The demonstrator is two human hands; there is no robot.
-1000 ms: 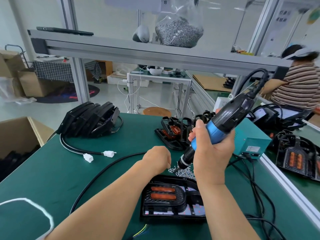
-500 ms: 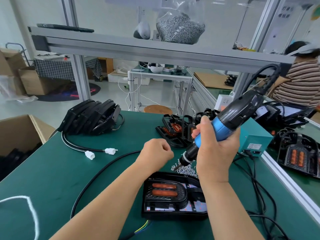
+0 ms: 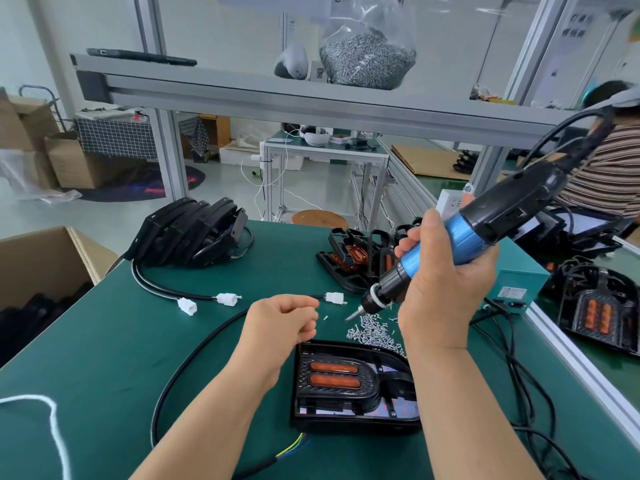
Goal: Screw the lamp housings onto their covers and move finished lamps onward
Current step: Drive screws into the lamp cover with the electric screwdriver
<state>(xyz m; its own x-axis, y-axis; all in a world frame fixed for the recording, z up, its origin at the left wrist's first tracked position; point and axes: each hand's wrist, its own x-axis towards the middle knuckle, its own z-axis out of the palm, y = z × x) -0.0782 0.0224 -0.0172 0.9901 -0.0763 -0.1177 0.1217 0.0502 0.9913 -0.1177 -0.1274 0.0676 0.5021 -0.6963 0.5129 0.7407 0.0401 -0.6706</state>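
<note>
A black lamp with two orange strips lies on the green table in front of me, its black cable curving off to the left. My right hand grips a blue and black electric screwdriver, tilted, with its bit just above a pile of loose screws. My left hand hovers left of the pile, fingers curled, thumb and forefinger pinched as on a small screw that they hide. One stray screw lies beside it.
A stack of black lamps with white connectors sits back left. Loose lamp parts lie behind the screws. A teal power box and cables are at the right, a cardboard box at the left, and another person at the far right.
My left hand has pulled back from the screw pile toward the left with its fingers pinched. The screwdriver has lifted slightly and tilted more to the right.
</note>
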